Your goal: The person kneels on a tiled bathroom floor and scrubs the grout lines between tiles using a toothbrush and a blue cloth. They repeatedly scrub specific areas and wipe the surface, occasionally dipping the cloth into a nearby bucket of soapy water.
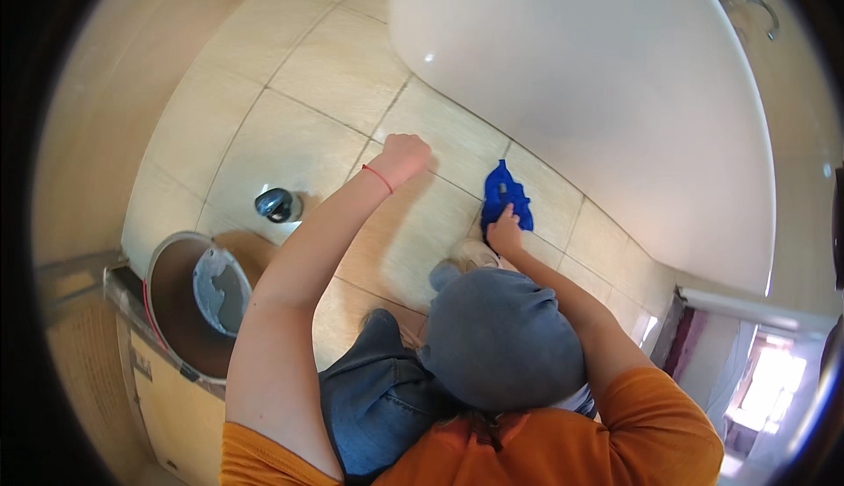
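My right hand (505,233) presses down on a crumpled blue cloth (510,191) on the tiled floor, its fingers bunched on the cloth's near edge. The cloth lies close to the base of a large white bathtub-like fixture (580,90). Farther left, my left hand (406,159) is closed in a fist above the tiles, with a thin red band around the wrist. I see nothing in the fist, though its inner side is hidden. Left of that forearm stands a small container with a dark, shiny top (277,205).
A round bucket (158,266) holding some water stands at the left, near my left arm. Beige floor tiles (325,73) spread ahead, bounded by a wall (132,73) on the left. At the far right is a curved metal fitting (763,13); below it, a doorway with a bright window (767,389).
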Action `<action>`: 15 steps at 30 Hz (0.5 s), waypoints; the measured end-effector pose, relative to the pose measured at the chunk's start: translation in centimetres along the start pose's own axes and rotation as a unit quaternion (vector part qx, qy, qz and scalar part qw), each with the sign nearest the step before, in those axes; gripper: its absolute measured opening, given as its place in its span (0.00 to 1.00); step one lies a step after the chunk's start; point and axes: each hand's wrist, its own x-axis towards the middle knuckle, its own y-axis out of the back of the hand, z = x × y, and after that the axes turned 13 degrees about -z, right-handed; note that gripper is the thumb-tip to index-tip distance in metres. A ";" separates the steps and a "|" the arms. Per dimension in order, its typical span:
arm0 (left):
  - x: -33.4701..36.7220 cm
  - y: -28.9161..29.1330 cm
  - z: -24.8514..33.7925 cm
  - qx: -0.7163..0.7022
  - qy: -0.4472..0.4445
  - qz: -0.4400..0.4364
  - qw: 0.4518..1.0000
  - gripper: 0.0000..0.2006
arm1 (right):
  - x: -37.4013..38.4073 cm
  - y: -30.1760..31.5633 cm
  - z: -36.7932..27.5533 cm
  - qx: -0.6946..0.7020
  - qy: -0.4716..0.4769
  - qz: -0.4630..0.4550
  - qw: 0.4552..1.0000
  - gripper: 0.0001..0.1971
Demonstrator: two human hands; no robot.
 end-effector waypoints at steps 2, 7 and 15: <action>-2.2 0.8 -1.7 -0.027 -0.012 0.013 0.999 0.10 | -0.7 0.6 -5.3 -0.034 0.099 -0.042 0.994 0.43; -7.9 1.7 -2.1 0.004 -0.056 0.123 0.991 0.08 | -0.3 0.3 -13.6 -0.118 0.449 -0.166 0.870 0.34; -31.7 10.2 6.0 -0.285 0.082 0.380 0.876 0.16 | -13.5 14.3 -31.9 0.048 0.634 -0.484 0.602 0.23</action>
